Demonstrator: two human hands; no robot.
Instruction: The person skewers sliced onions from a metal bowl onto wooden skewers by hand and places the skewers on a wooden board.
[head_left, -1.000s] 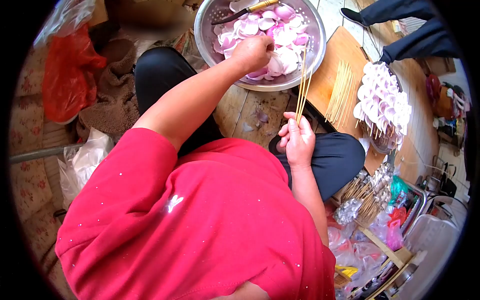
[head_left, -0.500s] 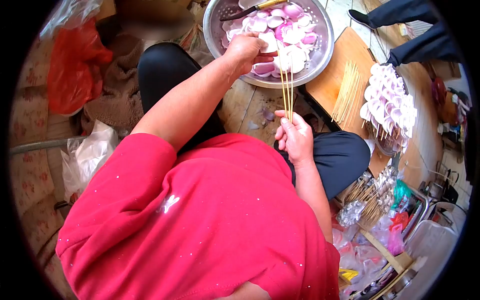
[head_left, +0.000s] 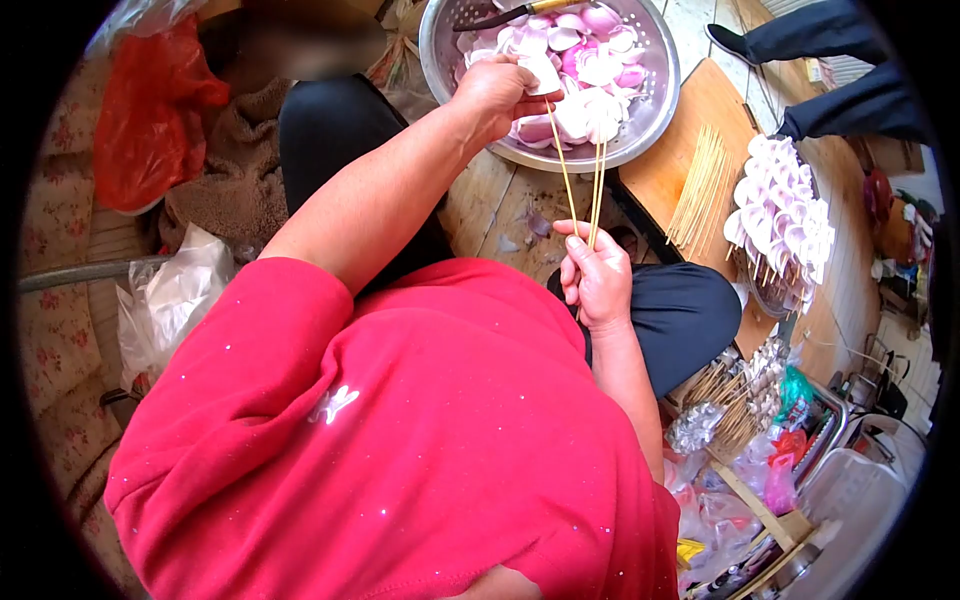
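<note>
My left hand (head_left: 497, 98) is closed on a pale onion piece (head_left: 541, 72), over the near rim of a metal colander (head_left: 668, 105). Purple and white onion pieces (head_left: 575, 57) fill the colander, with a wooden-handled knife (head_left: 520, 14) across its far side. My right hand (head_left: 600, 272) pinches the lower ends of a few thin bamboo skewers (head_left: 597, 190) above my knee. One skewer leans left, its tip by my left fingers. The others point up at white onion pieces (head_left: 600, 112); whether these are threaded on them I cannot tell.
A wooden board (head_left: 655, 165) to the right carries loose skewers (head_left: 702, 190). Beyond it stands a container heaped with skewered onion (head_left: 783, 210). Plastic bags (head_left: 725, 515) and foil-topped skewers (head_left: 730, 400) lie lower right. Another person's legs (head_left: 825, 80) are at upper right.
The skewers in my right hand have spread apart; one now slants left towards my left hand, the others lean right. My left hand keeps its onion piece. The view has shifted slightly.
</note>
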